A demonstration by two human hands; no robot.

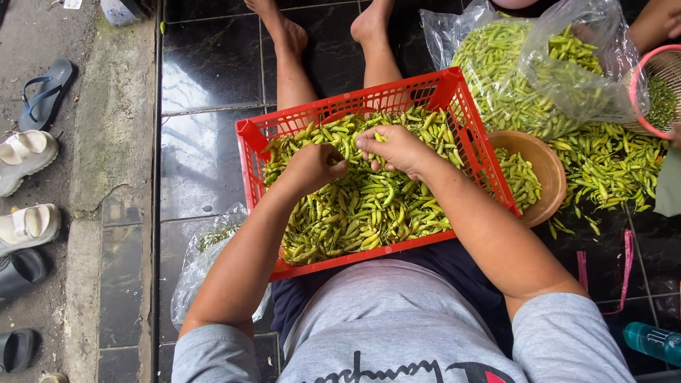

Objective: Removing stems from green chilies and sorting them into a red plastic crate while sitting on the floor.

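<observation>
A red plastic crate (250, 149) rests on my lap, filled with many small green chili peppers (369, 213). My left hand (312, 167) is closed over the pile near the crate's middle left, fingers curled on a pepper. My right hand (397, 147) is just beside it, pinching a green pepper between thumb and fingers. The two hands almost touch above the heap.
A brown bowl (550, 167) with peppers sits right of the crate. Behind it lie a clear plastic bag of peppers (518, 71), a loose pepper pile (610, 163) and a pink basket (660, 89). Sandals (28, 152) line the left; a plastic bag (198, 262) lies lower left; a teal bottle (652, 342) lower right.
</observation>
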